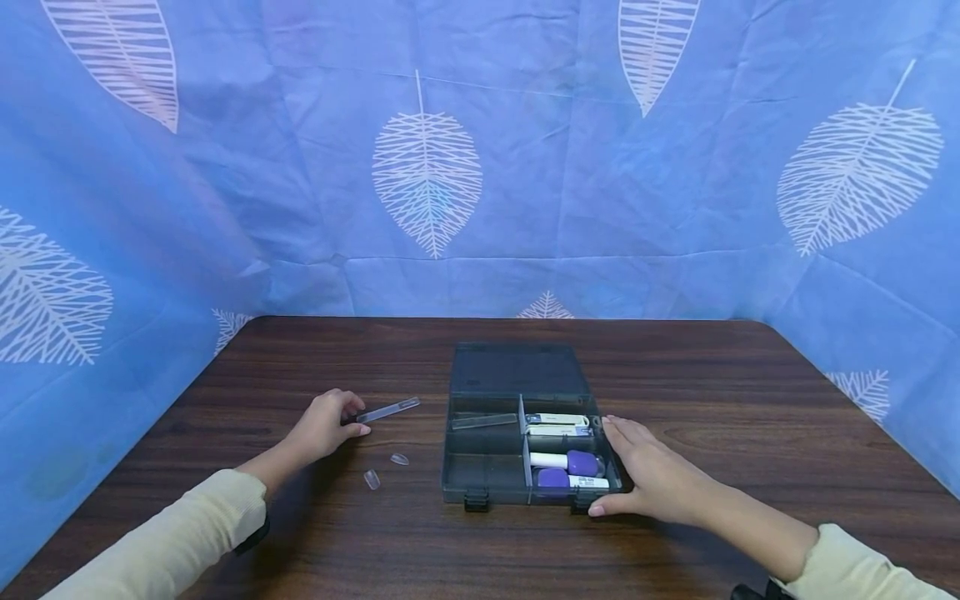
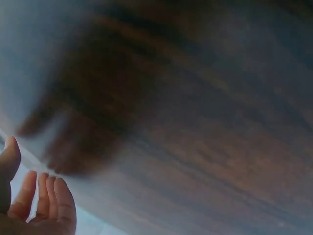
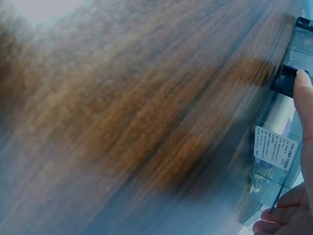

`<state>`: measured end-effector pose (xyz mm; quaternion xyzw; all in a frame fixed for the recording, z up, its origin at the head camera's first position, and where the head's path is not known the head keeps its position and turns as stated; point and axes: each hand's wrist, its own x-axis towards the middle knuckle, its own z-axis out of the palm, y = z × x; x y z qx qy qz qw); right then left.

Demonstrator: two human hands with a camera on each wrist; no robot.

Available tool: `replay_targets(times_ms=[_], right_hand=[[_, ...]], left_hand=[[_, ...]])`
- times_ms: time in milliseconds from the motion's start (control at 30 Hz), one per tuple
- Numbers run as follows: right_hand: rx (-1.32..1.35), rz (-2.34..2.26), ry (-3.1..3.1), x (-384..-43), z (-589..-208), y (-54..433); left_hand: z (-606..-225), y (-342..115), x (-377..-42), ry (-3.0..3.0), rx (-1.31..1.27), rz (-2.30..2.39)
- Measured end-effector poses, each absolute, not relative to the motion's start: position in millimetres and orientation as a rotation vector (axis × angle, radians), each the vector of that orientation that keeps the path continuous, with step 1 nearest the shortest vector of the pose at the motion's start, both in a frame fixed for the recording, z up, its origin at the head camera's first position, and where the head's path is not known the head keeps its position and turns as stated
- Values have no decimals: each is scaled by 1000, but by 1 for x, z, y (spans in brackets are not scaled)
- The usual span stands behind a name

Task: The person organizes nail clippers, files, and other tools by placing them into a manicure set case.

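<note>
My left hand (image 1: 326,427) is low over the table at the near end of a slim clear strip (image 1: 390,409). In the left wrist view its thumb stands apart from the extended fingers (image 2: 62,200); the strip does not show there. Two small clear curved pieces (image 1: 372,479) lie nearer me. My right hand (image 1: 660,475) holds the right side of a dark see-through storage box (image 1: 486,492), thumb by the front latch (image 3: 284,81), fingers along the side wall. The box's left section contains a similar clear strip (image 1: 483,422); its right section holds purple-and-white bottles (image 1: 581,463) and slim white items (image 1: 557,419).
The box's hinged lid (image 1: 517,367) lies back, away from me. A divider (image 1: 525,450) parts the two sections. The dark wooden table (image 1: 337,350) ends at a blue cloth (image 1: 510,208) with white leaf prints behind and at both sides.
</note>
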<state>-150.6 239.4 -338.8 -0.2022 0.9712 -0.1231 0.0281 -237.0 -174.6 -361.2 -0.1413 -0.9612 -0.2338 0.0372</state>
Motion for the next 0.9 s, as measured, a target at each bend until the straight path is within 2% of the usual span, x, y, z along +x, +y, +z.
replay_targets(times_ms=[533, 900], right_hand=[[-607, -384, 2991, -151, -338, 239], [-619, -398, 2990, -151, -339, 241]], left_hand=[[-367, -168, -242, -2981, -260, -827], [-368, -168, -240, -2940, -300, -805]])
